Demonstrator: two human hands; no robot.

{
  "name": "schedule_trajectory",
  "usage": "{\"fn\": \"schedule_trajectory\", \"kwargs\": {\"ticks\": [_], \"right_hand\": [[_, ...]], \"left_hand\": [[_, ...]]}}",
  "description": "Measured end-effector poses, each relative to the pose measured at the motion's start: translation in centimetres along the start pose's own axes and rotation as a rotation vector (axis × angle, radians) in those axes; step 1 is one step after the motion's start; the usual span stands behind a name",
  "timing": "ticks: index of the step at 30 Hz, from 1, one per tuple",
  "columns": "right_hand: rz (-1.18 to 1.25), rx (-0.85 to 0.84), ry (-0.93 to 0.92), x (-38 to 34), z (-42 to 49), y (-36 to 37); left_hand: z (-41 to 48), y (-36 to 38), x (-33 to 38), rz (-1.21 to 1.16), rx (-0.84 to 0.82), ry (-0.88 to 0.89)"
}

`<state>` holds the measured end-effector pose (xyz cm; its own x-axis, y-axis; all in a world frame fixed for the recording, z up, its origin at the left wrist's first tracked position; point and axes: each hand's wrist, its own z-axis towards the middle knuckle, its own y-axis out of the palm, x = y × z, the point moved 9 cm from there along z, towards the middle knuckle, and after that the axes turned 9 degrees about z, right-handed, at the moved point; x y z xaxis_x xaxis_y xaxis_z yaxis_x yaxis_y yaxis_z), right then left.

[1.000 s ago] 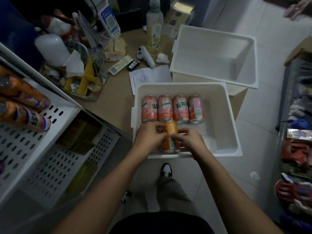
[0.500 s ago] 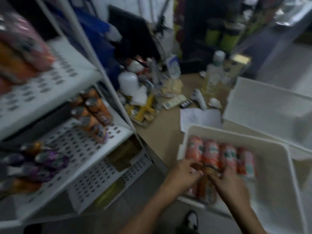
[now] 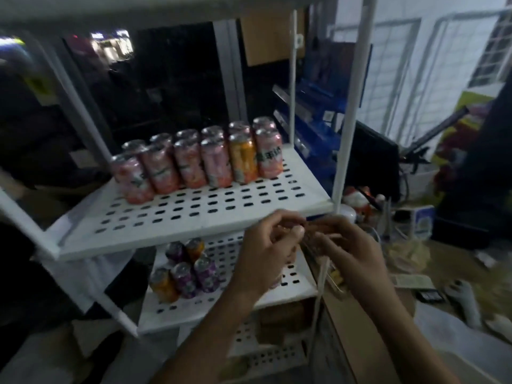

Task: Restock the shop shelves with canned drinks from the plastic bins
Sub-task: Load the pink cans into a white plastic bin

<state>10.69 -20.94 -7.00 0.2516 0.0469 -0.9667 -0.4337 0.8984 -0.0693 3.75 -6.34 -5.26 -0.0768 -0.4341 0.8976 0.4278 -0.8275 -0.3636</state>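
White shelf (image 3: 194,214) now faces raised left hand (image 3: 266,250) and right hand (image 3: 352,250), curled, contents blurred.

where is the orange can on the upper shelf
Head view, centre: the orange can stands front row on the upper shelf, second from right, between pink cans.

Cans (image 3: 199,159) in rows on upper shelf (image 3: 194,214)

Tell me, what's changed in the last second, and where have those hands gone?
The left hand and right hand have risen out of the white bin, now out of sight, to the front edge of the upper shelf, in front of its row of cans. A second ago they gripped an orange can; whatever they hold now is too blurred to tell. They stay close together, fingers curled.
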Motion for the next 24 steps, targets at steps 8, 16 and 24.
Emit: {"fn": "schedule_trajectory", "kwargs": {"ticks": [8,16,24], "right_hand": [[0.111,0.044,-0.06,-3.9,11.9,5.3],[0.037,0.051,0.054,-1.4,20.3,7.7],[0.007,0.024,0.053,0.3,22.3,9.4]], "left_hand": [[8.6,-12.0,1.9,0.182,0.353,0.084],[17.2,-13.8,1.2,0.971,0.35,0.141],[20.5,-12.4,0.1,1.248,0.213,0.18]]}}
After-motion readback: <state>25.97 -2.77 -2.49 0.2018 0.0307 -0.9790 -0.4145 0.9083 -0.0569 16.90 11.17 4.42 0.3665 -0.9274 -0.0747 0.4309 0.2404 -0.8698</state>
